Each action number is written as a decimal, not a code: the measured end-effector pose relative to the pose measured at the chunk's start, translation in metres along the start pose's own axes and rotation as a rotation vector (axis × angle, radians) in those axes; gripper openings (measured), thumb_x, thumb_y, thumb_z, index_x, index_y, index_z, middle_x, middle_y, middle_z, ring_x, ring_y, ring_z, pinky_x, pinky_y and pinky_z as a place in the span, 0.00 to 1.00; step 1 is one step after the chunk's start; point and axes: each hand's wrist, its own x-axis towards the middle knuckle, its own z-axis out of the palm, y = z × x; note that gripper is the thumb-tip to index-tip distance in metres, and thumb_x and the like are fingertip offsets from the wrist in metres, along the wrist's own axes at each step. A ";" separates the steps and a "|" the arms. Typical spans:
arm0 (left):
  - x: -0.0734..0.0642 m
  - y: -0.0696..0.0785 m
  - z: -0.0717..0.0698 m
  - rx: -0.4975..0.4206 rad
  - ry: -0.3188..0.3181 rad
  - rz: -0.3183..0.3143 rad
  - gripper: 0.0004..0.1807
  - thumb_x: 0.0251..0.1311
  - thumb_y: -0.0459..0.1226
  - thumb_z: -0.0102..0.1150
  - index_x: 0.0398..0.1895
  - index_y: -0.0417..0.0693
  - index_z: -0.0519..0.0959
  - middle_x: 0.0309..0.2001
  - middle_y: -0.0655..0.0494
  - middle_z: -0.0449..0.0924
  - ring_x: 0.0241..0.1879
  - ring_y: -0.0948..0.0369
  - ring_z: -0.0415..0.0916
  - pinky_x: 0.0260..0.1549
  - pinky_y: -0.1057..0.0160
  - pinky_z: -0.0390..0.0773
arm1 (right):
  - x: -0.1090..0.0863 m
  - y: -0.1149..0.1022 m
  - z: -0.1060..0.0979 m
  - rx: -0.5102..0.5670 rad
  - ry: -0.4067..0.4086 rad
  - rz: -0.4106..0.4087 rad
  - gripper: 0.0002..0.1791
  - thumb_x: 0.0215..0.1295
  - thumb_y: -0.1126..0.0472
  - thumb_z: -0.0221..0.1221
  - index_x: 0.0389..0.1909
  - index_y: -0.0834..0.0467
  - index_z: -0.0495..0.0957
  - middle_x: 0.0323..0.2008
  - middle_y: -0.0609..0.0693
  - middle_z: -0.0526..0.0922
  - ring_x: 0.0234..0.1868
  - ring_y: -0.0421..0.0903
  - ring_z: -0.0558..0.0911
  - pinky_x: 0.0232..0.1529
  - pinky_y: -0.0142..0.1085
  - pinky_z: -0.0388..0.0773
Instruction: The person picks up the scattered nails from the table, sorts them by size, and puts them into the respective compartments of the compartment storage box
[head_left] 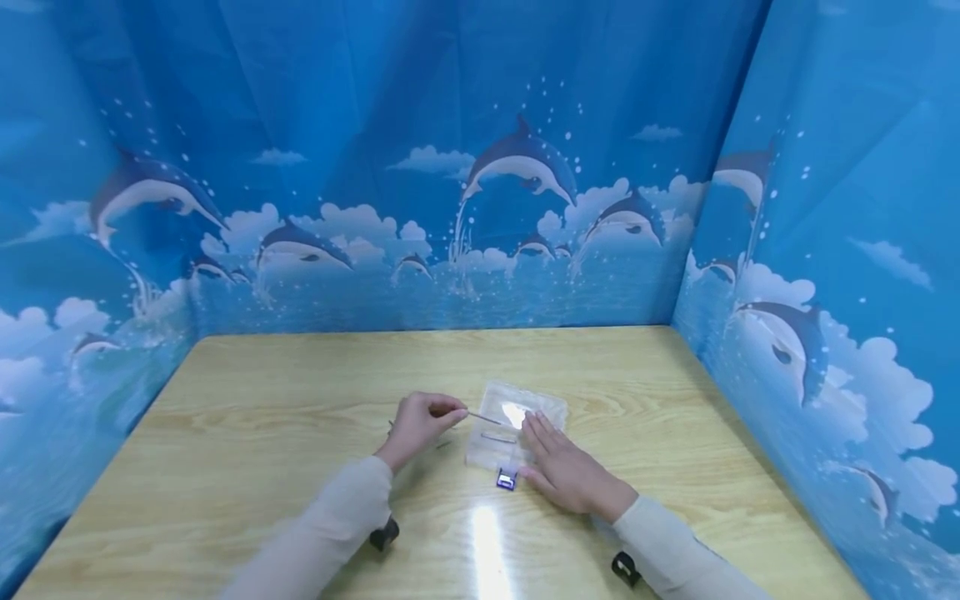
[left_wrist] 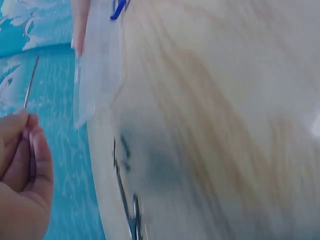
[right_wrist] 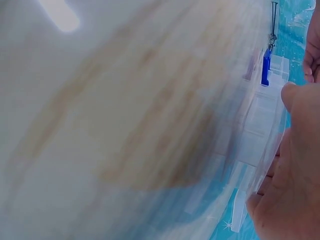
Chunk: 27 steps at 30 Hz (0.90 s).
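A thin metal rod (head_left: 483, 417) is pinched between the thumb and fingertips of my left hand (head_left: 420, 429). Its free end points right, over the clear plastic box (head_left: 480, 457); in the left wrist view the rod (left_wrist: 31, 82) stands up from the fingertips. The box lies with its lid raised or folded back, and a slim piece (head_left: 498, 437) shows inside it. My right hand (head_left: 566, 471) rests against the box's right side with its fingers extended. In the right wrist view, the compartments (right_wrist: 252, 120) appear beside that hand.
A small blue-edged item (head_left: 506, 479) is at the box's near edge. Thin metal pieces (left_wrist: 131, 220) lie on the wooden table (head_left: 300, 375) near my left hand; their kind is unclear. Dolphin-printed curtains (head_left: 375, 167) border the table at the back and sides.
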 end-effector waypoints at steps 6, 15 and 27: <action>-0.002 0.003 0.022 0.012 0.007 0.027 0.04 0.57 0.37 0.66 0.34 0.49 0.86 0.34 0.55 0.86 0.31 0.65 0.79 0.32 0.67 0.80 | -0.001 -0.001 0.002 0.004 0.005 -0.001 0.36 0.75 0.48 0.41 0.71 0.70 0.47 0.73 0.66 0.46 0.74 0.61 0.46 0.72 0.50 0.50; -0.008 -0.001 0.040 0.079 -0.022 0.082 0.04 0.56 0.35 0.65 0.35 0.47 0.85 0.35 0.55 0.87 0.35 0.64 0.81 0.38 0.65 0.81 | -0.001 -0.003 0.001 -0.007 -0.014 0.002 0.37 0.76 0.47 0.41 0.71 0.70 0.46 0.73 0.65 0.45 0.74 0.60 0.46 0.72 0.50 0.49; -0.006 0.003 0.043 0.151 -0.037 0.099 0.04 0.55 0.34 0.66 0.34 0.46 0.85 0.33 0.56 0.86 0.33 0.65 0.81 0.37 0.67 0.81 | 0.000 0.000 0.001 -0.010 0.004 -0.003 0.37 0.75 0.48 0.41 0.71 0.70 0.47 0.73 0.66 0.46 0.74 0.61 0.46 0.72 0.50 0.50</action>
